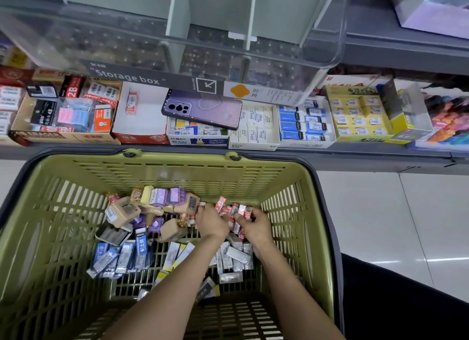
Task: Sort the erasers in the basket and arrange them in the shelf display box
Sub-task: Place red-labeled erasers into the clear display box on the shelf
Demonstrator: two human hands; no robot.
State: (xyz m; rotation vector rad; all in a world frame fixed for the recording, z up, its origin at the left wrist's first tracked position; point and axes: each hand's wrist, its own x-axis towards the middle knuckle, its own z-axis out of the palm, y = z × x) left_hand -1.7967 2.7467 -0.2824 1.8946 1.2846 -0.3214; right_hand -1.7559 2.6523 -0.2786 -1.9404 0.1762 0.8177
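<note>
Basket (286, 177): one green basket, right in front of you, with all the loose erasers in it.
Blue erasers (114, 258): at least five, piled at the left of the basket floor.
Tan erasers (124, 211): three big ones that I can count, further back.
Purple erasers (167, 196): two side by side near the far wall.
Left hand (212, 221): your fingers are curled down around some red-and-white erasers (225, 209).
Red-and-white erasers: a small heap between your two hands; too jumbled to count.
Right hand (255, 225): your thumb and fingers pinch two of the red-and-white erasers.
White erasers (236, 256): a bunch under your right wrist.
Display boxes: six in a row on the shelf behind the basket.
Red display box (142, 136): second from the left, with just one red-and-white eraser (131, 102) lying in it.
Phone (203, 109): one, face down, lying across the tops of the middle boxes.
Storage box (177, 48): one clear box on the shelf above.
</note>
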